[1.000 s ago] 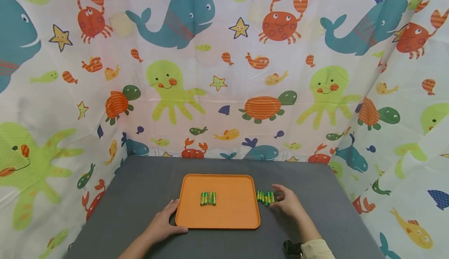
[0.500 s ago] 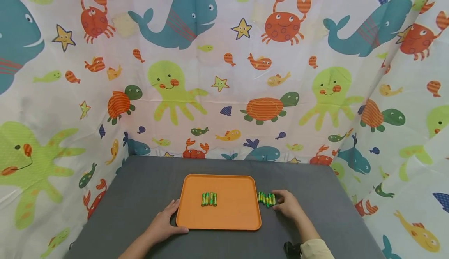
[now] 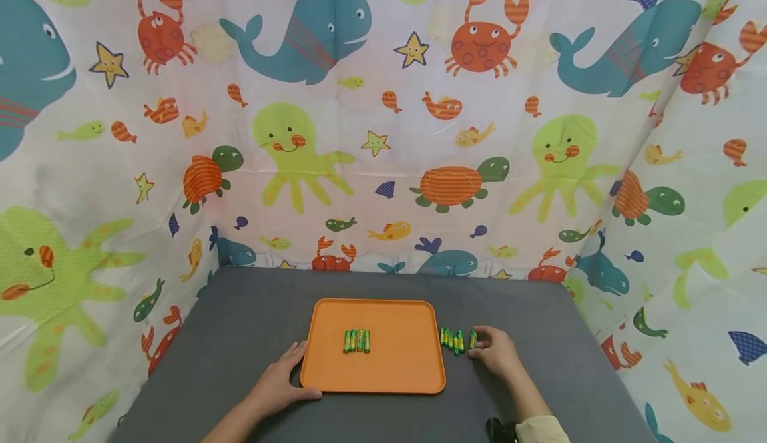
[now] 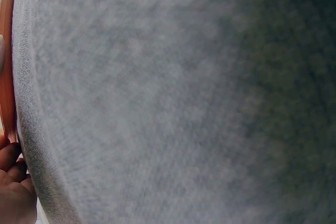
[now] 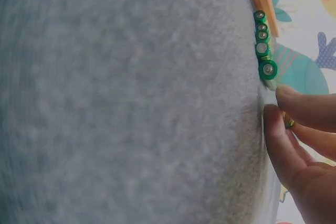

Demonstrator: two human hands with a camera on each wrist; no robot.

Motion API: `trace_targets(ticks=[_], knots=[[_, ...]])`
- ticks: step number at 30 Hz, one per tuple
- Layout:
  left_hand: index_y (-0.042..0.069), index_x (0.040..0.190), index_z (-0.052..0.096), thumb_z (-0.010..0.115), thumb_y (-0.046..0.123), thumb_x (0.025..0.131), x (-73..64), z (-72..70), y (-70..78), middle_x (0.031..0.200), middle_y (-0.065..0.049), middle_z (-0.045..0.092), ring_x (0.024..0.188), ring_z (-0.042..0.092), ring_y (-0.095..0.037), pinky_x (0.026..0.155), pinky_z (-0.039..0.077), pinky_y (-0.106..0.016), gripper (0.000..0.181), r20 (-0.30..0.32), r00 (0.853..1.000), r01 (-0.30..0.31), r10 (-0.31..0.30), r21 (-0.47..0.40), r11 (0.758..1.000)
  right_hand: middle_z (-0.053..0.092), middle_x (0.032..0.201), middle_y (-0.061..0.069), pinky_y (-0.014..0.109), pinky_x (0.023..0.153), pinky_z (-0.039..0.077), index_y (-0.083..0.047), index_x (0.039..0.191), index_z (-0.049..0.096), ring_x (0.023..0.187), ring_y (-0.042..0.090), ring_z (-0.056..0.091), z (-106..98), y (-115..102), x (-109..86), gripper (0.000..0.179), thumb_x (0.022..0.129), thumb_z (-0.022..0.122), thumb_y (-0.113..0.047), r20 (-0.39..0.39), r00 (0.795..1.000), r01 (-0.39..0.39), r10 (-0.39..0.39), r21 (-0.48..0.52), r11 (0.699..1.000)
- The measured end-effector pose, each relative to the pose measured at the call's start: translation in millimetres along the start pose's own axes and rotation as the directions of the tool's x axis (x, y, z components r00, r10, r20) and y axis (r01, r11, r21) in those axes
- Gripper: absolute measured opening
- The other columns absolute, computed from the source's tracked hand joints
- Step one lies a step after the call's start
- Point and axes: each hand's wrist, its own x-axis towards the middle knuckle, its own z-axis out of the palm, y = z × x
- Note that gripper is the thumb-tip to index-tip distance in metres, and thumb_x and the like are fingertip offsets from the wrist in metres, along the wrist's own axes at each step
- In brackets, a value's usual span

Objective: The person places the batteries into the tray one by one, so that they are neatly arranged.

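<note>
An orange tray [image 3: 407,346] lies on the dark grey table. Several green-and-yellow batteries [image 3: 357,341] stand side by side in a row on its left half. My left hand [image 3: 277,382] rests at the tray's front left corner, fingers along the left edge and thumb along the front edge. Just right of the tray, more batteries [image 3: 452,341] lie in an uneven row; their green ends [image 5: 262,48] show in the right wrist view. Slightly right of that row, my right hand [image 3: 496,352] pinches a single battery [image 3: 473,340] between thumb and fingers. Fingers [image 5: 275,124] mostly hide it in the right wrist view.
A white curtain [image 3: 383,156] printed with sea animals hangs behind the table and along both sides. The grey tabletop [image 3: 371,283] reaches beyond the tray on every side. A dark band with a device [image 3: 500,430] sits on the right wrist.
My right hand has come down to the right end of the loose row and drawn one battery a little to the right, apart from the others. The left hand and tray stay put.
</note>
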Motion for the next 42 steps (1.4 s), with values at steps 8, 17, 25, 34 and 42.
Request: trace_targets(ticks=[8,17,25,34,42], knots=[[0.012,0.159,0.034,0.087,0.061,0.067,0.0,-0.7,-0.7,0.163,-0.017,0.032,0.15,0.03,-0.042,0.107,0.027,-0.075,0.117,0.0,1.0,0.0,0.0,0.0,1.0,0.067,0.124,0.022,0.039,0.076,0.059,0.002,0.136,0.059,0.103,0.031,0.07,-3,-10,-3.3,0.058,0.081,0.079,0.0,-0.024,0.999,0.035,-0.033,0.073,0.997],[0.013,0.16,0.033,0.085,0.064,0.067,3.3,0.1,-0.8,0.163,-0.016,0.032,0.15,0.03,-0.041,0.107,0.027,-0.075,0.118,0.004,1.0,0.014,-0.014,-0.004,1.0,0.068,0.124,0.022,0.037,0.075,0.059,0.002,0.135,0.06,0.104,0.031,0.07,-6,-36,-9.8,0.056,0.083,0.08,-0.002,-0.032,0.994,0.107,-0.105,0.094,0.99],[0.013,0.16,0.032,0.086,0.062,0.068,-1.3,-1.3,2.5,0.163,-0.018,0.031,0.15,0.029,-0.043,0.106,0.027,-0.076,0.117,0.004,1.0,0.015,-0.015,-0.014,1.0,0.07,0.121,0.018,0.037,0.075,0.06,-0.001,0.134,0.062,0.102,0.028,0.071,-2,-57,-16.0,0.056,0.082,0.081,-0.002,-0.031,0.99,0.143,-0.141,0.106,0.984],[0.012,0.16,0.032,0.086,0.061,0.068,-2.1,-1.0,1.6,0.163,-0.019,0.031,0.148,0.03,-0.045,0.106,0.028,-0.076,0.117,0.001,1.0,0.014,-0.014,-0.013,1.0,0.072,0.117,0.011,0.033,0.073,0.059,-0.006,0.131,0.065,0.098,0.022,0.071,13,-78,-20.3,0.054,0.081,0.083,-0.003,-0.026,0.987,0.16,-0.158,0.142,0.977],[0.013,0.16,0.032,0.086,0.061,0.068,-1.4,1.0,-2.8,0.163,-0.019,0.032,0.148,0.031,-0.045,0.106,0.027,-0.076,0.117,0.0,1.0,0.012,-0.012,-0.008,1.0,0.072,0.117,0.011,0.034,0.074,0.06,-0.006,0.132,0.065,0.099,0.026,0.07,34,-99,-25.3,0.052,0.082,0.081,-0.002,0.014,0.98,0.194,-0.199,0.167,0.967]])
